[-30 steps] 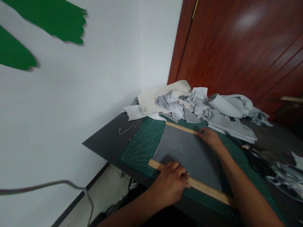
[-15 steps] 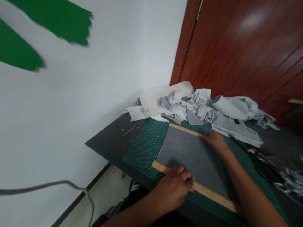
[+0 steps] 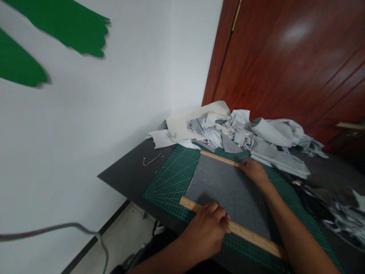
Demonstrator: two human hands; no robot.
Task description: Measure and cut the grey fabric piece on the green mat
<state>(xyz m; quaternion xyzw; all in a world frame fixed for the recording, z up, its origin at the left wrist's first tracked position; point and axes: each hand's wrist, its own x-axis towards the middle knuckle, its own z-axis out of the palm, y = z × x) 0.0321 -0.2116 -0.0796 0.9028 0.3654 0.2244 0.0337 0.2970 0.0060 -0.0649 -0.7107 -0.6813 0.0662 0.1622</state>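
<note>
A dark grey piece of cloth lies flat on a green cutting mat. Along its near edge runs a wooden ruler; my left hand is closed over it, fingers curled, knuckles up. A second, thinner-looking wooden strip lies along the cloth's far edge. My right hand reaches across the cloth's right side and pinches that strip near its right end. The fingertips of my left hand are partly hidden.
Crumpled grey and white fabric scraps lie at the back by the wall, with folded grey fabric beside them. More scraps lie at the right. A bit of cord rests on the dark table. A brown door stands behind.
The view has shifted slightly, so everything appears a little further left and lower. Both hands keep their places on the wooden pieces, and the cloth stays put.
</note>
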